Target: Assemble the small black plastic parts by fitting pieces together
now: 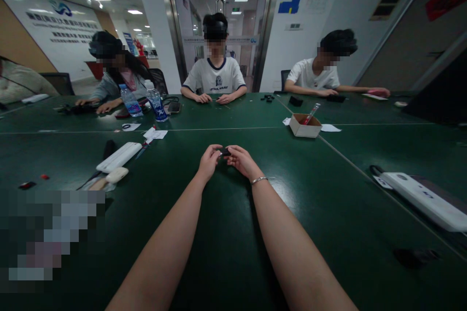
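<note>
Pinch at both ends of a small black object (225, 152) with a silvery end

Head view: the object lies between the bare left hand (209, 164) and the bare right hand (242, 161), over the dark green tabletop (226, 233). Each grip is pinching it between thumb and fingers, the left at the silvery end, the right on the black part. Light, even pressure would probably suit something so small. Keeping the wrists steady and both ends in line should avoid twisting it; too hard a squeeze might make it slip out.

Fingers cover much of the object, so its full shape, any seam and its underside cannot be made out, nor whether it is one piece or two. Pixel blocks hide the lower left, both forearms run out of frame at the bottom, and a dark object (415, 257) at lower right is too blurred to identify.
</note>
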`<state>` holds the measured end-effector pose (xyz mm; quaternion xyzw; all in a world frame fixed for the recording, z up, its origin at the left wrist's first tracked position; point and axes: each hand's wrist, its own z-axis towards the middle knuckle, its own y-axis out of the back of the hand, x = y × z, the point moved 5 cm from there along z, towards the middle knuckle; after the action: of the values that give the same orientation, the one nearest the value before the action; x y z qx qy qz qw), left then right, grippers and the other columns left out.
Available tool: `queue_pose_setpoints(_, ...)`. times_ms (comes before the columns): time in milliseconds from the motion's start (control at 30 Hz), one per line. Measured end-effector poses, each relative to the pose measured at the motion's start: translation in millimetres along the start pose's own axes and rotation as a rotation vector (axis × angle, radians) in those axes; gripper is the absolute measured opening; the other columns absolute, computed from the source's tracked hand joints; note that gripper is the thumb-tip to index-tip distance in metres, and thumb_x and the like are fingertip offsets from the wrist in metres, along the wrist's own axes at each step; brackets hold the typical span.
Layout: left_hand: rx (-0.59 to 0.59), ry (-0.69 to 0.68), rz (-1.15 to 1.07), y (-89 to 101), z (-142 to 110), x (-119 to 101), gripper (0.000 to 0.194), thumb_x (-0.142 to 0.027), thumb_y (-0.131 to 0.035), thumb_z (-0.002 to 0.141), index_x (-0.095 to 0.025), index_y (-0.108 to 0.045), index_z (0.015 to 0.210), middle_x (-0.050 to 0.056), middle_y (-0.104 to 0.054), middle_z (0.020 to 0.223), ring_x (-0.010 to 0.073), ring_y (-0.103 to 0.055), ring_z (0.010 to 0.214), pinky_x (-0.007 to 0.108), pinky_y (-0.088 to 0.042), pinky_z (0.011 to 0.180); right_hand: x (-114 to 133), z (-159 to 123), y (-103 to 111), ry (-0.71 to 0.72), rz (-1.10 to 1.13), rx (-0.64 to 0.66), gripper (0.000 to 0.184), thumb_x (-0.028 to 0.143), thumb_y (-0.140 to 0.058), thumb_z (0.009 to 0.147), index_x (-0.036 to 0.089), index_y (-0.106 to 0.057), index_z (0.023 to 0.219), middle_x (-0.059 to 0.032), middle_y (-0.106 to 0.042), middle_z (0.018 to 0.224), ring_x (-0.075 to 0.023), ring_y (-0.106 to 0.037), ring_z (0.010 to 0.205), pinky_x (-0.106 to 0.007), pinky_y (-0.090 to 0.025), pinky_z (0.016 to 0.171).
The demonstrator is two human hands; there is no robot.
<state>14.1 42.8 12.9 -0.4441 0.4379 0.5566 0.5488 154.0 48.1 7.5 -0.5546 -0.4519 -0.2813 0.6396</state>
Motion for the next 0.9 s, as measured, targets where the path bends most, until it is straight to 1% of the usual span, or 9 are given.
queue_pose_setpoints(100, 0.030, -0.006, 0.003, -1.5, -0.2, 0.2, 0.029, -0.041, -0.050, 0.088, -0.017, -0.064, 0.096, -0.004, -0.048, 0.056, 0.0093, -0.042, 0.049, 0.021, -0.031, 0.047, -0.1, -0.3, -0.1, -0.007, 0.003, 0.001, 0.027, 0.033, -0.080, 0.073, 0.018, -0.066, 0.088, -0.0035, -0.069, 0.067, -0.0101, -0.061, 0.053, -0.020, -0.050, 0.053)
queue_pose_setpoints(233, 0.027, -0.007, -0.002, -1.6, -0.7, -0.6, 0.024, -0.034, -0.054, 0.085, -0.017, -0.064, 0.099, -0.004, -0.051, 0.058, 0.0090, -0.043, 0.049, 0.021, -0.033, 0.049, 0.6, -1.3, -0.7, -0.007, 0.003, -0.006, 0.027, 0.033, -0.081, 0.072, 0.018, -0.065, 0.088, -0.0029, -0.070, 0.068, -0.0103, -0.061, 0.054, -0.021, -0.050, 0.053)
queue_pose_setpoints(333, 0.047, -0.010, -0.002, -2.3, -0.4, -0.4, 0.025, -0.035, -0.050, 0.087, -0.017, -0.065, 0.096, -0.003, -0.050, 0.057, 0.0096, -0.044, 0.049, 0.022, -0.033, 0.049, 0.9, -1.8, -1.4, -0.011, -0.003, -0.007, 0.029, 0.034, -0.082, 0.070, 0.018, -0.066, 0.087, -0.0030, -0.070, 0.067, -0.0103, -0.061, 0.053, -0.021, -0.051, 0.053)
queue_pose_setpoints(467, 0.044, -0.016, 0.017, -1.3, -0.4, -0.3, 0.024, -0.031, -0.055, 0.083, -0.018, -0.065, 0.100, -0.003, -0.053, 0.062, 0.0096, -0.045, 0.052, 0.022, -0.034, 0.050, 1.7, -1.8, -1.7, -0.005, -0.003, -0.008, 0.028, 0.035, -0.082, 0.070, 0.019, -0.065, 0.087, -0.0019, -0.069, 0.067, -0.0108, -0.062, 0.054, -0.022, -0.051, 0.053)
queue_pose_setpoints(533, 0.055, -0.006, 0.017, -1.5, -0.8, -0.6, 0.026, -0.034, -0.050, 0.086, -0.018, -0.066, 0.100, -0.003, -0.052, 0.059, 0.0101, -0.046, 0.052, 0.022, -0.033, 0.050, 1.7, -1.9, -1.9, -0.008, -0.011, -0.006, 0.027, 0.035, -0.082, 0.072, 0.019, -0.065, 0.087, -0.0016, -0.069, 0.067, -0.0108, -0.061, 0.054, -0.022, -0.051, 0.052)
queue_pose_setpoints(600, 0.041, 0.007, 0.004, -0.9, -1.2, -1.3, 0.026, -0.033, -0.049, 0.087, -0.018, -0.065, 0.098, -0.002, -0.054, 0.062, 0.0099, -0.046, 0.052, 0.022, -0.034, 0.049, 1.9, -2.2, -2.3, -0.009, -0.010, -0.005, 0.026, 0.034, -0.081, 0.073, 0.019, -0.065, 0.087, -0.0017, -0.069, 0.068, -0.0105, -0.061, 0.053, -0.022, -0.051, 0.052)
queue_pose_setpoints(667, 0.017, 0.014, -0.005, 0.0, -1.4, -2.3, 0.024, -0.030, -0.051, 0.084, -0.018, -0.065, 0.100, -0.002, -0.056, 0.066, 0.0093, -0.046, 0.052, 0.022, -0.034, 0.049, 2.3, -2.5, -2.6, -0.008, -0.001, -0.007, 0.026, 0.033, -0.081, 0.073, 0.018, -0.065, 0.088, -0.0023, -0.069, 0.068, -0.0104, -0.062, 0.054, -0.022, -0.051, 0.053)
queue_pose_setpoints(800, 0.037, 0.030, -0.013, -1.6, -1.4, -2.9, 0.026, -0.032, -0.048, 0.086, -0.017, -0.064, 0.099, -0.003, -0.051, 0.058, 0.0100, -0.044, 0.049, 0.022, -0.033, 0.048, 1.8, -2.5, -2.2, -0.017, -0.003, -0.019, 0.027, 0.033, -0.081, 0.073, 0.017, -0.065, 0.088, -0.0034, -0.069, 0.068, -0.0106, -0.062, 0.054, -0.022, -0.051, 0.053)
queue_pose_setpoints(900, 0.030, 0.032, -0.006, -1.6, -1.4, -3.3, 0.024, -0.028, -0.052, 0.082, -0.017, -0.064, 0.100, -0.003, -0.054, 0.060, 0.0095, -0.043, 0.049, 0.022, -0.032, 0.048, 1.4, -1.8, -1.9, -0.010, 0.001, -0.010, 0.027, 0.033, -0.081, 0.073, 0.018, -0.065, 0.088, -0.0032, -0.069, 0.069, -0.0103, -0.061, 0.053, -0.022, -0.050, 0.053)
